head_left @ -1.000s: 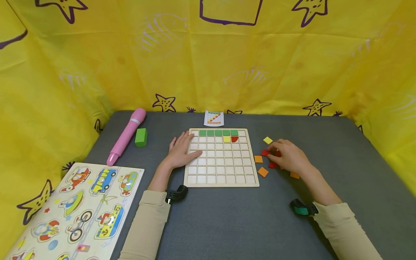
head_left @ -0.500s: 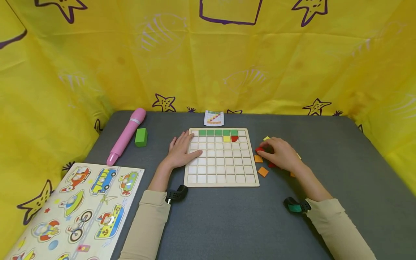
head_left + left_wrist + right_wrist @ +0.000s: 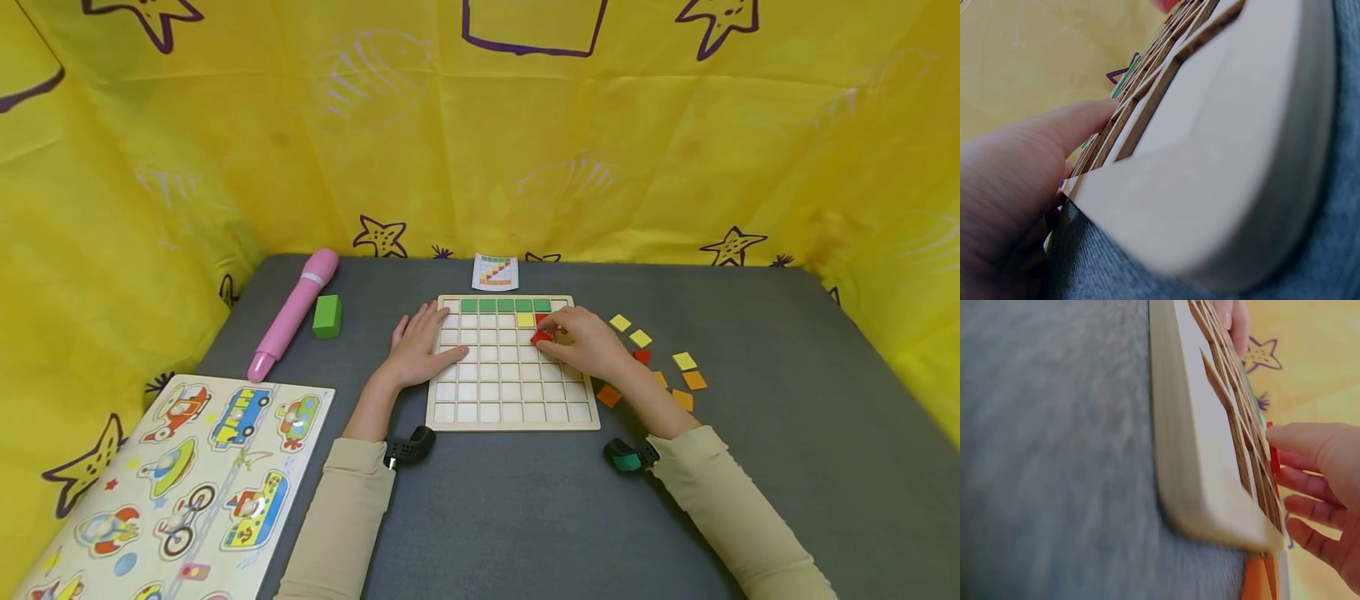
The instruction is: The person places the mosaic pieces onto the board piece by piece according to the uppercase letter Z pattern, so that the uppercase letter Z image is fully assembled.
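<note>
A wooden grid board (image 3: pixel 513 423) lies flat on the dark table, its top row bearing several green square tiles (image 3: pixel 506 306). Below that row sit a yellow tile (image 3: pixel 524 320) and a red tile (image 3: pixel 542 318), the latter partly covered by fingers. My left hand (image 3: pixel 416 348) rests over the board's left edge with fingers spread, thumb on the grid. Over the third row, my right hand (image 3: pixel 588 340) pinches a red tile (image 3: pixel 539 337) between thumb and fingertips. In the right wrist view that red tile (image 3: pixel 1274 450) stands on edge close over the grid.
Loose yellow tiles (image 3: pixel 641 338), orange tiles (image 3: pixel 694 380) and a red one (image 3: pixel 642 357) lie right of the board. A small pattern card (image 3: pixel 495 272) is behind it. To the left are a green block (image 3: pixel 327 317), a pink microphone-shaped object (image 3: pixel 292 317) and a picture puzzle (image 3: pixel 217 467).
My right hand picked a red tile from the loose pieces and carried it left over the board. The left hand stays in place.
</note>
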Motion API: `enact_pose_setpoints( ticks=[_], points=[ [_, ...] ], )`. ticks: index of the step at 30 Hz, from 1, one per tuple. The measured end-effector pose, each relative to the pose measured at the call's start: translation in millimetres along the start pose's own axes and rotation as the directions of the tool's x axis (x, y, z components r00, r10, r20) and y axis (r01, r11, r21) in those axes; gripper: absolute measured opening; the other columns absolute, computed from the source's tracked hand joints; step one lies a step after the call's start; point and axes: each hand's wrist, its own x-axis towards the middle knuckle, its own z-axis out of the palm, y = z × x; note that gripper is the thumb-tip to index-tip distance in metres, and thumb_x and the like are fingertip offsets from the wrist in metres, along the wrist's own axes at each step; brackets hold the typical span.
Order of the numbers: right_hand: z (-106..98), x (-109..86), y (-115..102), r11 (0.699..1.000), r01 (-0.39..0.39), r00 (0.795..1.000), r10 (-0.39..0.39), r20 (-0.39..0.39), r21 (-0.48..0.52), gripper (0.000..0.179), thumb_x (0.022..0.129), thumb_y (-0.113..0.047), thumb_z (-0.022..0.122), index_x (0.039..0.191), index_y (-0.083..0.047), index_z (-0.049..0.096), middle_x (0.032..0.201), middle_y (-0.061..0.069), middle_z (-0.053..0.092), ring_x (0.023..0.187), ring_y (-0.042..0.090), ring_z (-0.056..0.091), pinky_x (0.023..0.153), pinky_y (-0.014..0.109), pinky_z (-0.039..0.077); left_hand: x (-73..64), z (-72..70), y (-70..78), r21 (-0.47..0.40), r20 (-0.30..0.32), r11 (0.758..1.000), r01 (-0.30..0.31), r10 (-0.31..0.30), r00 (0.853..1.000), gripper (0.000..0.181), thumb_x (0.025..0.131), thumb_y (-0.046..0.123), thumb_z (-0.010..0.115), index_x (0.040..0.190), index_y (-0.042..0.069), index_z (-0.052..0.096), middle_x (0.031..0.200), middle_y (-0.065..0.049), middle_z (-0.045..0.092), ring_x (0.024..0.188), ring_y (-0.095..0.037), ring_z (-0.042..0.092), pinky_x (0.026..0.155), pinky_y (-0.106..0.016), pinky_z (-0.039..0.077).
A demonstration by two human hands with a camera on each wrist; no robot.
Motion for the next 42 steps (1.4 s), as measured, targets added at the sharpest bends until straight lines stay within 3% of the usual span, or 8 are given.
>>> enact_pose_setpoints(
  ticks=[8, 17, 29, 34, 40, 42],
  points=[
    [7.4, 11.4, -5.4, 0.999, 0.051, 0.998, -0.051, 0.024, 0.011, 0.026, 0.091, -0.015, 0.07, 0.115, -0.005, 0.071, 0.106, 0.011, 0.065, 0.097, 0.028, 0.056, 0.081, 0.042, 0.047, 0.2, -0.2, 0.1, 0.006, 0.004, 1.0, 0.0, 0.0, 1.0, 0.081, 0.094, 0.048, 0.055, 0.155, 0.004, 0.023, 0.162, -0.016, 0.01, 0.149, -0.029, 0.004, 0.115, -0.052, -0.002],
    [11.2, 14.7, -7.4, 0.999, 0.01, 0.999, -0.009, -0.034, 0.039, 0.016, 0.089, -0.011, 0.07, 0.103, -0.003, 0.072, 0.097, 0.009, 0.067, 0.088, 0.025, 0.06, 0.078, 0.04, 0.05, -0.8, -1.3, 1.0, 0.008, 0.0, 1.0, 0.003, -0.003, 1.0, 0.081, 0.095, 0.048, 0.055, 0.154, 0.004, 0.023, 0.162, -0.017, 0.011, 0.149, -0.029, 0.004, 0.115, -0.051, -0.003],
    [11.1, 9.4, -10.0, 0.995, -0.002, 0.999, 0.007, -0.046, 0.096, 0.019, 0.092, -0.007, 0.064, 0.109, -0.003, 0.072, 0.104, 0.011, 0.067, 0.089, 0.026, 0.059, 0.078, 0.04, 0.049, -3.0, -2.3, 4.1, 0.004, -0.002, 1.0, -0.003, 0.003, 1.0, 0.081, 0.094, 0.047, 0.056, 0.154, 0.003, 0.023, 0.161, -0.017, 0.012, 0.149, -0.03, 0.004, 0.115, -0.052, -0.002],
    [4.3, 0.1, -2.4, 0.988, -0.042, 0.995, 0.055, -0.086, 0.147, 0.015, 0.093, -0.01, 0.065, 0.105, -0.004, 0.072, 0.102, 0.009, 0.069, 0.089, 0.024, 0.06, 0.077, 0.04, 0.05, -3.8, -2.8, 5.1, 0.008, 0.003, 1.0, 0.001, -0.001, 1.0, 0.081, 0.094, 0.046, 0.056, 0.154, 0.003, 0.023, 0.161, -0.018, 0.011, 0.149, -0.031, 0.004, 0.115, -0.052, -0.002],
    [-6.3, -12.6, 18.9, 0.99, -0.084, 0.981, 0.102, -0.164, 0.113, 0.011, 0.091, -0.01, 0.067, 0.097, -0.004, 0.073, 0.096, 0.012, 0.068, 0.082, 0.027, 0.058, 0.072, 0.041, 0.045, -2.8, -2.1, 3.9, 0.011, 0.002, 1.0, 0.009, -0.009, 1.0, 0.082, 0.094, 0.047, 0.056, 0.154, 0.003, 0.023, 0.161, -0.018, 0.01, 0.149, -0.03, 0.004, 0.115, -0.051, -0.002],
    [-10.9, -17.4, 27.7, 0.988, -0.121, 0.972, 0.138, -0.188, 0.1, 0.012, 0.092, -0.01, 0.067, 0.098, -0.003, 0.073, 0.098, 0.015, 0.068, 0.085, 0.03, 0.058, 0.076, 0.044, 0.045, -2.7, -1.9, 3.7, 0.011, 0.0, 1.0, 0.008, -0.008, 1.0, 0.082, 0.094, 0.047, 0.056, 0.154, 0.003, 0.023, 0.161, -0.018, 0.01, 0.149, -0.031, 0.004, 0.115, -0.052, -0.002]
  ],
)
